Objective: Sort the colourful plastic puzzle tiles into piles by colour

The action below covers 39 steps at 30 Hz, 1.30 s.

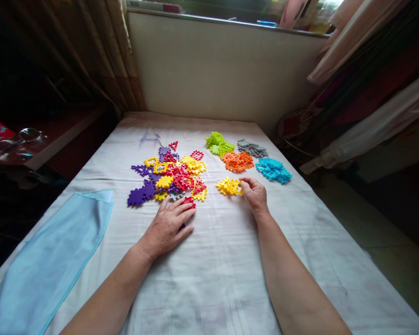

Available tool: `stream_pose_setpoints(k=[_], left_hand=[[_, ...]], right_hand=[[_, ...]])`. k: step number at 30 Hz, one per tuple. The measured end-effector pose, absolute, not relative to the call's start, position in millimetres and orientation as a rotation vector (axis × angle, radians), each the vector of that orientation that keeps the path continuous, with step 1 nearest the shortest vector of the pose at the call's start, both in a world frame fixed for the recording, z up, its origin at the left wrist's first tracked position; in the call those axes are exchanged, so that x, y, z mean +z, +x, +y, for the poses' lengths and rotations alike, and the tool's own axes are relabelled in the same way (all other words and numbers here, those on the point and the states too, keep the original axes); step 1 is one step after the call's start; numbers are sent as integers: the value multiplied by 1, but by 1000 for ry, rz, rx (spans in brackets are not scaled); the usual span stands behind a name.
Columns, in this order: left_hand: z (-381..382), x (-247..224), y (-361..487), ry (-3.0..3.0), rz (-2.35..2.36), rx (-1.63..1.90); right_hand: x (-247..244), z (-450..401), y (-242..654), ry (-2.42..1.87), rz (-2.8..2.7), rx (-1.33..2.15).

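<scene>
A mixed pile of notched plastic building pieces point(179, 177), purple, yellow, red and some grey, lies on the white-covered table point(212, 270). My left hand point(167, 223) rests palm down at its near edge, fingers stretched out over a red piece point(189, 201) and partly hiding a dark purple one. To the right, my right hand point(254, 193) has thumb and fingers pinched on a yellow piece point(239, 186) at the edge of a small yellow heap point(226, 186). How much of that piece sits between the fingertips is hidden.
Behind my right hand lie sorted heaps: lime green point(219, 144), orange point(238, 161), grey point(252, 149) and blue point(273, 170). A light blue cloth point(59, 260) covers the table's left side. A wall point(223, 70) borders the far edge. Eyeglasses point(30, 135) lie on a side surface at left.
</scene>
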<state>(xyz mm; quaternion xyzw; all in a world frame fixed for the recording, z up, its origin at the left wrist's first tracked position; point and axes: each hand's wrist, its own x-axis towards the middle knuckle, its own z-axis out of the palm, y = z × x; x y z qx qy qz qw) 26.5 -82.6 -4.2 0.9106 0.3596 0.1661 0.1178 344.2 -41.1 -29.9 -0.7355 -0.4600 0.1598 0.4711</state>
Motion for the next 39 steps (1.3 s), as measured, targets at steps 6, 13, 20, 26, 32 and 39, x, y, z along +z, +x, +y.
stream_pose_setpoints(k=[6,13,20,26,32,39], left_hand=[[-80,-2,21,2664,1089,578],[-78,4,17,2638,1133,634],[-76,2,18,2644,1149,699],[-74,-4,18,2633,1161,730],[-73,-11,18,2679,1211,755],[-72,-15,17,2763,1238,634]], right_hand=[[-36,-42,349,-1886,-1157,314],[-27,-46,330,-1761,-1451,-85],[-20,-55,260,-1615,-2031,-90],[-19,-60,245,-1639,-2137,-61],[-10,-69,236,-1445,-2171,37],[-11,-75,230,-1265,-2188,182]])
